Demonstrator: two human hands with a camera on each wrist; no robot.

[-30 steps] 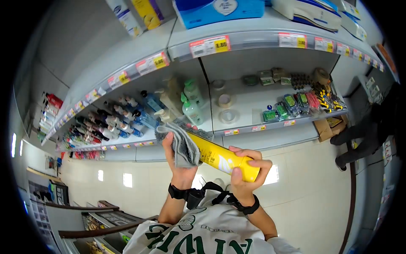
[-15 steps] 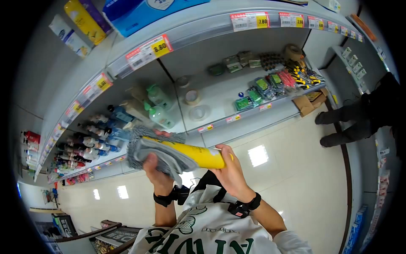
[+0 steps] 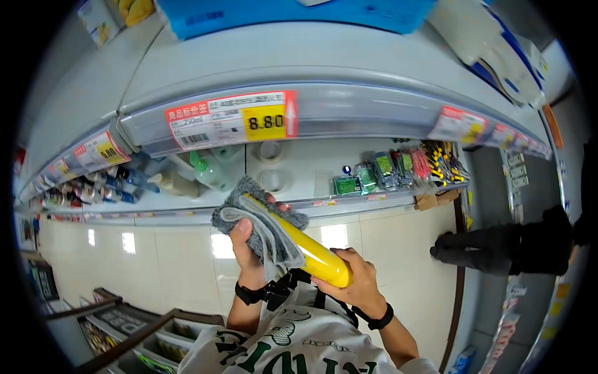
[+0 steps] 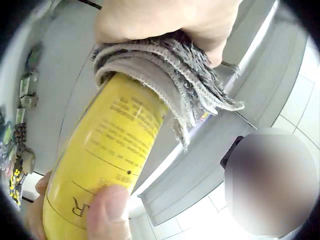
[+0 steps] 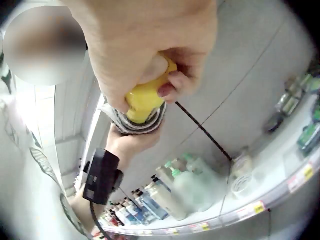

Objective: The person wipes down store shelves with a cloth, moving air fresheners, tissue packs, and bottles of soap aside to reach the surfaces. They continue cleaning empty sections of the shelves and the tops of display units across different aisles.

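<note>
Both hands' fingers [image 3: 341, 288] grip yellow can [image 3: 311, 251].

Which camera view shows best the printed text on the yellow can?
The left wrist view: the yellow can fills it, black print readable below the grey cloth. The head view shows the can whole but small, held by the right hand. The right wrist view shows only its end.

Grey shelf [image 3: 349, 118] unit, tiers stacked. Upper tier edge carries price tags, nearest reads 8.80 [image 3: 265, 121]; blue packs [image 3: 299, 12] on top. Lower tier: green pump bottles [image 3: 208, 171] left of centre, tape rolls [image 3: 271, 149] in the middle, small packaged hardware [image 3: 386, 171] to the right, row of bottles [image 3: 93, 190] far left. Tiled floor [image 3: 386, 249] below, cardboard box [image 3: 433, 201] on it by the shelf base.
</note>
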